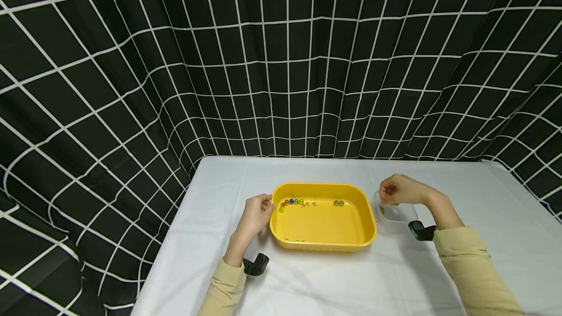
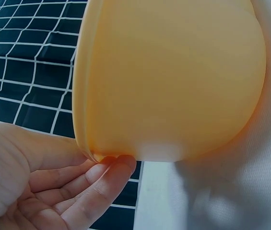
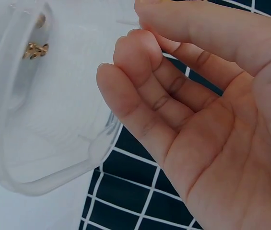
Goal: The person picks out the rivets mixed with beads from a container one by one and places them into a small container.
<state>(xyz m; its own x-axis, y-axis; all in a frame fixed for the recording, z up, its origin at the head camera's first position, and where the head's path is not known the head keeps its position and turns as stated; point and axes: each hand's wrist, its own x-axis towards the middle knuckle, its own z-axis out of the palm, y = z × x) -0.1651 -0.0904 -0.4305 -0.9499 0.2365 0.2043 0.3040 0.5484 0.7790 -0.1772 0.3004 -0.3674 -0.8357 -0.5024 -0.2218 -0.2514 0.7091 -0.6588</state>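
Note:
In the head view my left hand [image 1: 256, 214] is at the left end of a yellow tray [image 1: 322, 246]; the left wrist view shows its thumb and fingertips gripping the rim. Inside the tray lie several glass marbles [image 1: 291, 202] and several small gold thumbtacks [image 1: 308, 204]. My right hand [image 1: 405, 190] is above a clear plastic box [image 1: 397, 212], to the right of the tray. Its thumb and forefinger are pinched together, with a thin pin-like point showing beside the tips in the right wrist view. Gold thumbtacks [image 3: 35, 50] are in the clear box.
A white cloth [image 1: 210, 199] covers the table. Behind it hangs a dark curtain [image 1: 281, 62] with a white grid. More marbles [image 1: 338, 203] lie toward the tray's right end, and small things at its near wall are partly hidden.

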